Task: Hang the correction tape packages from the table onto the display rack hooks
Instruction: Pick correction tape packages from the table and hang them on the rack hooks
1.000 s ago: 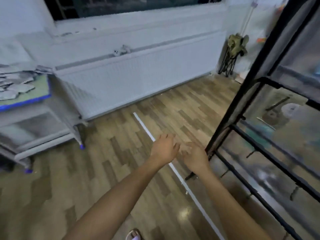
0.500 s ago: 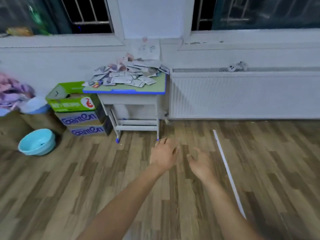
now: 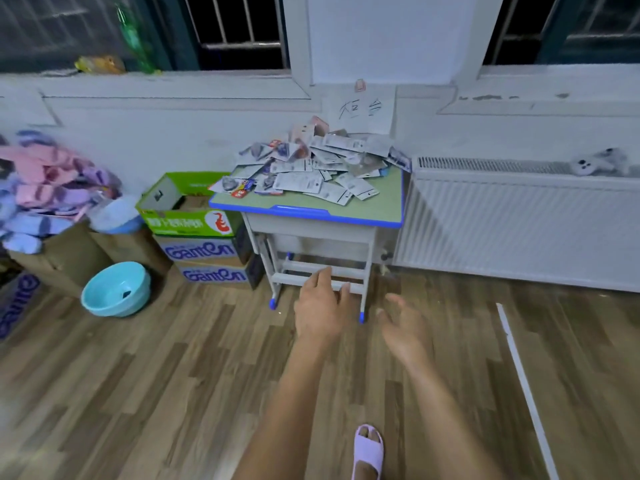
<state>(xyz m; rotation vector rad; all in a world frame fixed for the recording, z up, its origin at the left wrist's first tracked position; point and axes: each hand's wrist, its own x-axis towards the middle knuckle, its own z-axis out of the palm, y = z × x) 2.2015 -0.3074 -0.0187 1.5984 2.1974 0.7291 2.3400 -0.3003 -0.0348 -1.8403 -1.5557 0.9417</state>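
A: Counts?
B: One table (image 3: 381,206). Correction tape packages (image 3: 311,168) in one heap on it, too many and too overlapped to count.
A: Rest?
B: Two hands (image 3: 320,308), both empty. Three stacked cardboard boxes (image 3: 204,251) left of the table, one blue basin (image 3: 116,289) far left, one slipper (image 3: 367,448) near.

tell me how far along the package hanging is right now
Done: nothing can be confirmed, since the display rack is out of view. In hand: nothing; the left hand and right hand are both empty with loose fingers, held out toward the small table. Left: a big heap of correction tape packages lies on the tabletop, waiting to be picked up and hung.
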